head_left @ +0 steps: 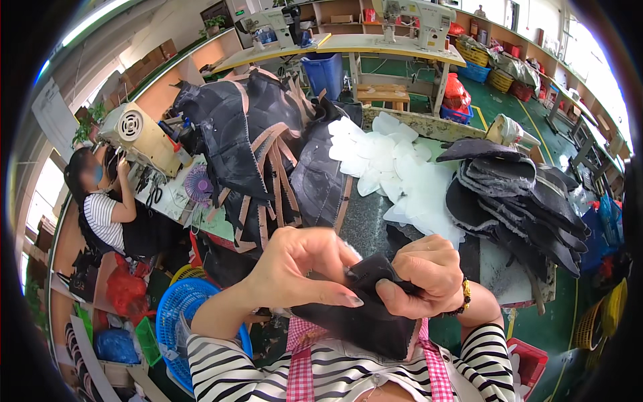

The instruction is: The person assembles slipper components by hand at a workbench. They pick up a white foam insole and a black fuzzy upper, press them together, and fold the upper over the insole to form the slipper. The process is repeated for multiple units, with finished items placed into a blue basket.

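Observation:
Both my hands hold one black fabric piece (367,315) close to my chest. My left hand (305,264) pinches its upper left edge with fingers curled over it. My right hand (429,275), with a beaded bracelet at the wrist, grips the top right of the same piece. The fabric hangs down over my pink checked apron. Just beyond my hands lies the worktable (365,224) with a stack of black cut pieces (522,194) at the right and a heap of white translucent cut pieces (395,171) in the middle.
A mound of black pieces with tan strips (261,144) fills the table's left. A person in a striped top (100,208) sits at a sewing machine (140,137) on the left. A blue basket (177,315) stands by my left elbow, a red bin (529,362) at the lower right.

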`<action>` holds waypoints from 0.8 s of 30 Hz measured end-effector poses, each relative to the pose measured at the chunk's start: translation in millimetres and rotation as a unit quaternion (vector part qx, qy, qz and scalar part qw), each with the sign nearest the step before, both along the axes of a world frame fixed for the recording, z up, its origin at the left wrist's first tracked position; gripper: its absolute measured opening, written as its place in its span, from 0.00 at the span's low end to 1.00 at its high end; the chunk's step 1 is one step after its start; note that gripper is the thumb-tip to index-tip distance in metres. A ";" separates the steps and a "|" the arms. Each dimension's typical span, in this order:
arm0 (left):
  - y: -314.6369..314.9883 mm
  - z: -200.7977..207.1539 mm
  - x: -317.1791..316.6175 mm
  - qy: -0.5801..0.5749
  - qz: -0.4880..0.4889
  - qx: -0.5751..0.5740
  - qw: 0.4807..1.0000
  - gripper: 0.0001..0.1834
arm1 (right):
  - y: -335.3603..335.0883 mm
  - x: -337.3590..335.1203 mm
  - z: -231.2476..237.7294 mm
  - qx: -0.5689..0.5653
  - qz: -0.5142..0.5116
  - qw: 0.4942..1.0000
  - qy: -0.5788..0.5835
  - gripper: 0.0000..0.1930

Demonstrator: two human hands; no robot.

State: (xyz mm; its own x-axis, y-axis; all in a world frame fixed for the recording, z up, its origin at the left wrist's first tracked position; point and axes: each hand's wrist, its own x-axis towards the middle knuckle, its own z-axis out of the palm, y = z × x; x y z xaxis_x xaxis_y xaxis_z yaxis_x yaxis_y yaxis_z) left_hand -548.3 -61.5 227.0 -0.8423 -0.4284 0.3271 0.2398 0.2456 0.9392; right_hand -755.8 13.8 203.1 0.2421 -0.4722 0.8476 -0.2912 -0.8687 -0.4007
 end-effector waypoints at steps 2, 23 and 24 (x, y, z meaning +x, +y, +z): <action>3.2 8.7 -3.3 -0.051 0.028 0.055 0.997 0.33 | -1.5 0.9 0.8 0.003 0.004 1.000 0.003 0.12; -61.2 -6.9 -27.8 -0.045 0.195 -0.213 0.956 0.08 | -11.1 -72.5 -8.9 0.162 -0.126 0.955 0.213 0.20; -70.2 4.2 -30.7 -0.020 0.228 -0.185 0.956 0.08 | -19.1 -80.0 6.2 0.170 -0.142 0.955 0.198 0.17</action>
